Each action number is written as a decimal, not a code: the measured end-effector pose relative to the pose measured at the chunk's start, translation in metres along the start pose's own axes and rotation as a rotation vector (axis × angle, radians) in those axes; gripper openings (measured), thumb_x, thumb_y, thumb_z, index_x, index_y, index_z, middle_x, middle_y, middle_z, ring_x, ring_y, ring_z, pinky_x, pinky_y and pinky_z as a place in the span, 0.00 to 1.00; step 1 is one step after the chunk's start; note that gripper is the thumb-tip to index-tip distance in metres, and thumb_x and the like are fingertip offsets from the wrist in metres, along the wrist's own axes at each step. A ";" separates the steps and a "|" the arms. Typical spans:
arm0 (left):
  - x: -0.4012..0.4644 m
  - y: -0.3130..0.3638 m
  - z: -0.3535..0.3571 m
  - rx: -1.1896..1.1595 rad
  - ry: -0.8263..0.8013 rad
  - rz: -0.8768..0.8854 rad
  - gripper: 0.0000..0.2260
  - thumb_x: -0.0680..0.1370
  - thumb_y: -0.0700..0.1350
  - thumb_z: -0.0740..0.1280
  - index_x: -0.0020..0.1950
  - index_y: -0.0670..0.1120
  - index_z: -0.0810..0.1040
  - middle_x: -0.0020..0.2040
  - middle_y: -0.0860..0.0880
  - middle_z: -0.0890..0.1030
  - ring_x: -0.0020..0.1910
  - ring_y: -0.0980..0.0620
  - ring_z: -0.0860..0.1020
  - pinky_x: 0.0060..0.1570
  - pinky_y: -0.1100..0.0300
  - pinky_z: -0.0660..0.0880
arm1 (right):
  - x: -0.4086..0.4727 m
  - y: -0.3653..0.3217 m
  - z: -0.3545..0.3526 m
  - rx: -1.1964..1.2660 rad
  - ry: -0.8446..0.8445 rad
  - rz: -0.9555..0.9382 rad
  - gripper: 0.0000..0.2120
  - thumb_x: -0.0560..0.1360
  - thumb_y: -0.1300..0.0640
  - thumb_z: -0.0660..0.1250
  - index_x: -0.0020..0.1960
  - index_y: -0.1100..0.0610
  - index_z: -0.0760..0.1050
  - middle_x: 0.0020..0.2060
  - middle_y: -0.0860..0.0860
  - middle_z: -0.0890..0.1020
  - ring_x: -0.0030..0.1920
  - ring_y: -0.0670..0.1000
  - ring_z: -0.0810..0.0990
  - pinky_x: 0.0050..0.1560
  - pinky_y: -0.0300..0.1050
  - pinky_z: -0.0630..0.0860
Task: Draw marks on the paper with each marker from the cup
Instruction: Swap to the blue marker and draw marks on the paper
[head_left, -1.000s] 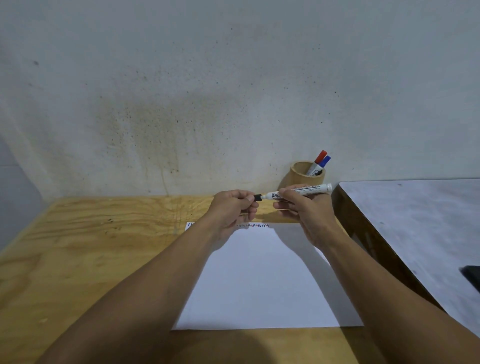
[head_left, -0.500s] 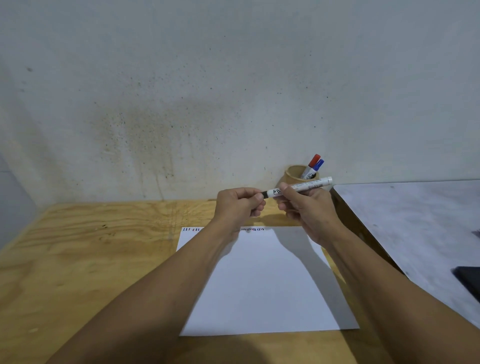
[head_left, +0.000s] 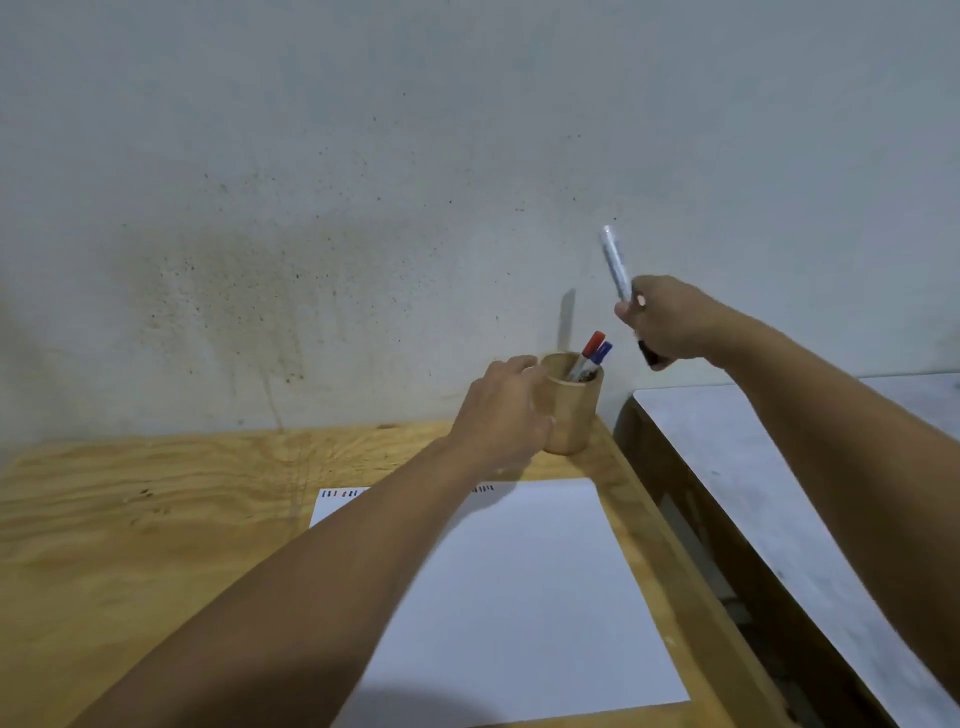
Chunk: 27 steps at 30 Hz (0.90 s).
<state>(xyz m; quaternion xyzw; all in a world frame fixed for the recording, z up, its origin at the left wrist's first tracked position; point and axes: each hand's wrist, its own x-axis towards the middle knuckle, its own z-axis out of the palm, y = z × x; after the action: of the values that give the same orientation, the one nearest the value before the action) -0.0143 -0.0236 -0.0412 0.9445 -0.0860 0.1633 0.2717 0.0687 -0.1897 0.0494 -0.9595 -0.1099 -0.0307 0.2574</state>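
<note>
A wooden cup (head_left: 574, 415) stands at the back right corner of the plywood table (head_left: 130, 519). A red-capped marker (head_left: 590, 346) and a blue-capped marker (head_left: 601, 354) stick out of it. My left hand (head_left: 501, 415) wraps around the cup's left side. My right hand (head_left: 662, 325) is raised above and right of the cup, gripping a black marker (head_left: 615, 267) almost upright, white barrel up and black cap end down. White paper (head_left: 519, 597) lies in front of the cup, with short red, blue and black marks along its far edge.
A stained grey wall rises right behind the cup. A grey-topped table (head_left: 779, 519) stands to the right, separated from the plywood table by a narrow dark gap.
My hands have parted. The left one went from the marker's cap end to the cup. The right one rose to the right and swung the black marker from level to near upright.
</note>
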 end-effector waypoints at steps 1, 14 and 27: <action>0.003 0.000 0.001 0.044 -0.016 0.034 0.25 0.71 0.41 0.69 0.68 0.46 0.70 0.67 0.45 0.73 0.64 0.43 0.70 0.62 0.48 0.70 | 0.002 0.000 -0.002 -0.106 -0.025 -0.019 0.15 0.82 0.54 0.60 0.63 0.63 0.73 0.45 0.59 0.78 0.38 0.57 0.80 0.39 0.49 0.81; 0.014 -0.011 0.011 0.173 -0.117 0.017 0.27 0.72 0.41 0.67 0.71 0.45 0.67 0.75 0.48 0.66 0.72 0.45 0.64 0.70 0.44 0.63 | 0.017 -0.006 0.018 -0.224 0.029 -0.259 0.05 0.72 0.65 0.71 0.45 0.62 0.86 0.43 0.56 0.87 0.43 0.53 0.83 0.47 0.49 0.81; 0.014 -0.011 0.009 0.111 -0.159 -0.023 0.29 0.73 0.38 0.65 0.74 0.48 0.63 0.77 0.48 0.62 0.74 0.44 0.61 0.71 0.44 0.62 | 0.018 0.004 0.047 0.172 0.244 0.205 0.13 0.65 0.48 0.67 0.35 0.59 0.77 0.30 0.52 0.79 0.32 0.52 0.79 0.40 0.47 0.79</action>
<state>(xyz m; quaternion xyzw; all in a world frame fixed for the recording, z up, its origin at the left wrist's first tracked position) 0.0038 -0.0204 -0.0487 0.9690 -0.0872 0.0890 0.2133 0.0869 -0.1666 0.0089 -0.9293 0.0186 -0.1111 0.3519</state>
